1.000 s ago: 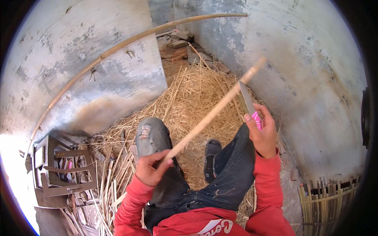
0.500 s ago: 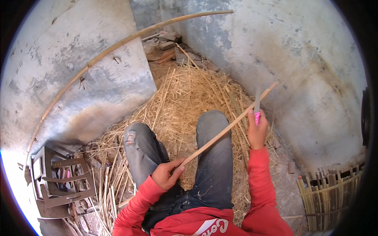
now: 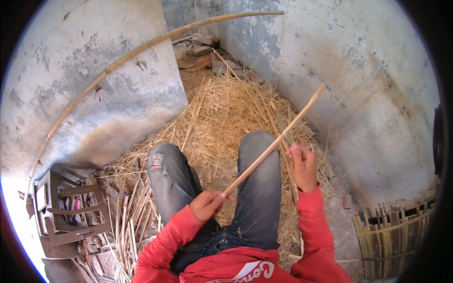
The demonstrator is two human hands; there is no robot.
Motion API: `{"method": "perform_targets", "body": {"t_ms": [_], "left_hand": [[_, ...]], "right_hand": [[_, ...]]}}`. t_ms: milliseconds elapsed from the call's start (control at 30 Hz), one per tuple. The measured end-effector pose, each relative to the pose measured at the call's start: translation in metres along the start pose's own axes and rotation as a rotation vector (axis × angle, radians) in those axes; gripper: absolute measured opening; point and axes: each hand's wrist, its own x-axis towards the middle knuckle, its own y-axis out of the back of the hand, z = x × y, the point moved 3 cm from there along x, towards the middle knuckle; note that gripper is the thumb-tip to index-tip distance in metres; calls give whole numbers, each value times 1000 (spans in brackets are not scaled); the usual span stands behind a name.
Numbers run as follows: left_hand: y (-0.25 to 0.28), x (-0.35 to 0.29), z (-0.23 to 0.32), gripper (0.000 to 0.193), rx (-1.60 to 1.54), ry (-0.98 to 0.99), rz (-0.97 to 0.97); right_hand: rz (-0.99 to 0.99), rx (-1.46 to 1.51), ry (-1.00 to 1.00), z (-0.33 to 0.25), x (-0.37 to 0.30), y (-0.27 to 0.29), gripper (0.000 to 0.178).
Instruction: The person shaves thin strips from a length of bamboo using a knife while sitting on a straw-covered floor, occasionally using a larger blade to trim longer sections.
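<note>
My left hand (image 3: 208, 203) is closed round the lower end of a pale bamboo strip (image 3: 273, 147). The strip slants up to the right across my right knee, and its far end is free in the air. On the strip's right side, apart from it, my right hand (image 3: 305, 166) is closed on a knife. Only a bit of the knife's pink handle (image 3: 294, 148) shows at the fingertips; I cannot make out the blade at this angle.
Straw-like shavings (image 3: 226, 108) heap up between my legs and the walls. At the left stands a dark metal frame (image 3: 85, 191) beside a bundle of split strips (image 3: 127, 231). A long bent pole (image 3: 106, 70) arcs along the left wall. A slatted bamboo piece (image 3: 394, 236) stands lower right.
The knife has turned in my right hand, so its blade no longer stands up beside the strip. My right hand has dropped slightly, and the strip tilts more steeply, its far end higher.
</note>
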Motion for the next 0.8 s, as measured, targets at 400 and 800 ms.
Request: {"method": "perform_targets", "body": {"t_ms": [400, 800], "left_hand": [[-28, 9, 17, 22, 933, -262, 491], [-27, -30, 11, 22, 913, -165, 492]], "right_hand": [[-261, -558, 233, -35, -40, -41, 58], [47, -665, 196, 12, 63, 45, 68]]}}
